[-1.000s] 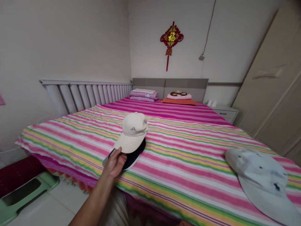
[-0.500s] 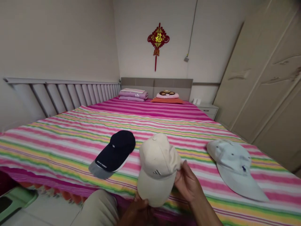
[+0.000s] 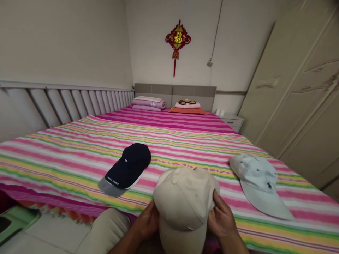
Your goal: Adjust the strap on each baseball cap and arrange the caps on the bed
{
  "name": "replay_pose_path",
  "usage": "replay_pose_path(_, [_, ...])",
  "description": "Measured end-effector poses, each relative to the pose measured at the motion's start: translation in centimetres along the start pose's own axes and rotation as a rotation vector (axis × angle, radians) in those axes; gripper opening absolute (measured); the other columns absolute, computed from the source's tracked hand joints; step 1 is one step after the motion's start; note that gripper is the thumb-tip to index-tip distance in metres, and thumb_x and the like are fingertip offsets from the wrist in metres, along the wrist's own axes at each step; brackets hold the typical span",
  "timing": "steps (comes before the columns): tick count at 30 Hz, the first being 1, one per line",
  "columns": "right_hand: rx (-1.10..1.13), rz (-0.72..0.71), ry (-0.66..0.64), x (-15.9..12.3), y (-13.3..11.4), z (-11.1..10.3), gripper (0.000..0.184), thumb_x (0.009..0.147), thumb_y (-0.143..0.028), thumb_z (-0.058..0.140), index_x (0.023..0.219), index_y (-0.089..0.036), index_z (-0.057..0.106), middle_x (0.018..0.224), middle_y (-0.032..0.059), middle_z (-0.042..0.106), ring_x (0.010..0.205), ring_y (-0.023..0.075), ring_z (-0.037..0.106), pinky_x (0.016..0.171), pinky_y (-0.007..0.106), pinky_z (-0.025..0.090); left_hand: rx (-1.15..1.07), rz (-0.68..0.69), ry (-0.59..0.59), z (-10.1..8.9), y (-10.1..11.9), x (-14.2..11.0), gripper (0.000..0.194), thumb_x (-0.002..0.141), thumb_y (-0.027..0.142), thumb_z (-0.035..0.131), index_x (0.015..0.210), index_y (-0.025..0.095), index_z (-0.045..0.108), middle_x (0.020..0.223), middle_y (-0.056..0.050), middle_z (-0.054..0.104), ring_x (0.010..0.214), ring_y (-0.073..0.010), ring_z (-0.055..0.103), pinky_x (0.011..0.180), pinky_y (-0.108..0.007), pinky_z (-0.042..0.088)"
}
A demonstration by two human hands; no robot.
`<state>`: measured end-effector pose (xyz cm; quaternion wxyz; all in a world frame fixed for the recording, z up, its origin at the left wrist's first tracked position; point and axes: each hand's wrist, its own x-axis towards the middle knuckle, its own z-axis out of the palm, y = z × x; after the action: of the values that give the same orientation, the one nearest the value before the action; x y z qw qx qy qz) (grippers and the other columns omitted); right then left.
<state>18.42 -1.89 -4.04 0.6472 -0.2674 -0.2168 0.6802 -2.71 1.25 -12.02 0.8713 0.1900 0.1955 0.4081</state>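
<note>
Between my two hands is a beige baseball cap [image 3: 185, 201], its brim pointing down toward me. My left hand [image 3: 148, 220] grips the cap's left edge, its fingertips partly hidden behind the crown. On the other side my right hand [image 3: 222, 215] pinches the right edge, thumb on the outside. A dark navy cap [image 3: 135, 162] with a grey brim tip lies on the bed to the left. To the right lies a pale grey-white cap [image 3: 258, 176] with a small dark logo, its brim toward me.
The bed [image 3: 87, 151] has a striped sheet. Folded purple bedding [image 3: 148, 104] and an orange pillow [image 3: 186, 110] lie by the headboard [image 3: 190, 92]. A rail [image 3: 79, 100] runs along the left; a wardrobe [image 3: 299, 98] stands right. A green stool [image 3: 21, 218] is at lower left.
The beige cap has come closer to me and tipped, showing more of its crown. My left hand has moved from its brim up to its left side. The other caps stay on the bed.
</note>
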Motion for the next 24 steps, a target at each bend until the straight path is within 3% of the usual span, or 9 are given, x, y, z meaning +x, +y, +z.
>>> replay_pose_path(4, [-0.032,-0.011,0.01,-0.9,0.0,-0.9,0.023,0.051,-0.034,0.078,0.068,-0.022,0.07,0.069,0.0045,0.072,0.1,0.031,0.058,0.096,0.047,0.036,0.054,0.039,0.014,2.3,2.6,0.4,0.041,0.053,0.051,0.07,0.072,0.015,0.066,0.072,-0.008,0.07,0.094,-0.0303,0.06,0.083,-0.04,0.044])
replay_pose_path(7, [-0.058,-0.001,0.013,-1.6,0.0,-1.7,0.025,0.052,-0.035,0.077,0.072,-0.022,0.07,0.069,0.0059,0.072,0.099,0.0322,0.058,0.095,0.05,0.035,0.095,0.095,-0.029,3.8,3.9,0.4,0.034,0.044,0.034,0.077,0.069,0.015,0.064,0.071,-0.008,0.07,0.094,-0.0322,0.059,0.081,-0.042,0.045])
replay_pose_path(10, [-0.081,-0.016,0.022,-2.1,-0.3,-2.7,0.027,0.052,-0.033,0.077,0.075,-0.022,0.068,0.078,0.0081,0.072,0.1,0.0333,0.057,0.095,0.053,0.035,0.123,0.118,-0.048,4.7,4.2,0.2,0.033,0.038,0.017,0.076,0.067,0.015,0.062,0.066,-0.008,0.069,0.089,-0.0327,0.061,0.079,-0.042,0.046])
replay_pose_path(15, [-0.084,0.009,0.011,-2.7,-1.0,-3.7,0.028,0.05,-0.034,0.077,0.073,-0.023,0.067,0.073,0.0071,0.071,0.091,0.0316,0.061,0.092,0.048,0.039,0.165,0.102,-0.073,5.5,4.0,-0.3,0.028,0.036,0.019,0.075,0.059,0.014,0.059,0.055,-0.006,0.066,0.08,-0.0323,0.063,0.071,-0.041,0.049])
replay_pose_path(20, [-0.17,0.1,-0.039,-3.5,-1.6,-3.6,0.047,0.046,-0.024,0.079,0.091,-0.02,0.066,0.079,0.0095,0.071,0.086,0.0322,0.063,0.082,0.045,0.044,0.183,0.038,-0.114,5.7,4.4,-0.7,0.036,0.039,0.022,0.076,0.072,0.011,0.063,0.063,-0.007,0.068,0.063,-0.0251,0.065,0.057,-0.031,0.049])
replay_pose_path(24, [-0.197,0.132,-0.073,-4.1,-2.0,-3.2,0.047,0.046,-0.033,0.079,0.089,-0.021,0.066,0.078,0.0097,0.071,0.084,0.0313,0.064,0.079,0.043,0.045,0.232,-0.001,-0.146,5.9,5.0,-0.7,0.043,0.035,0.013,0.077,0.076,0.007,0.066,0.064,-0.01,0.069,0.056,-0.0213,0.064,0.055,-0.028,0.049])
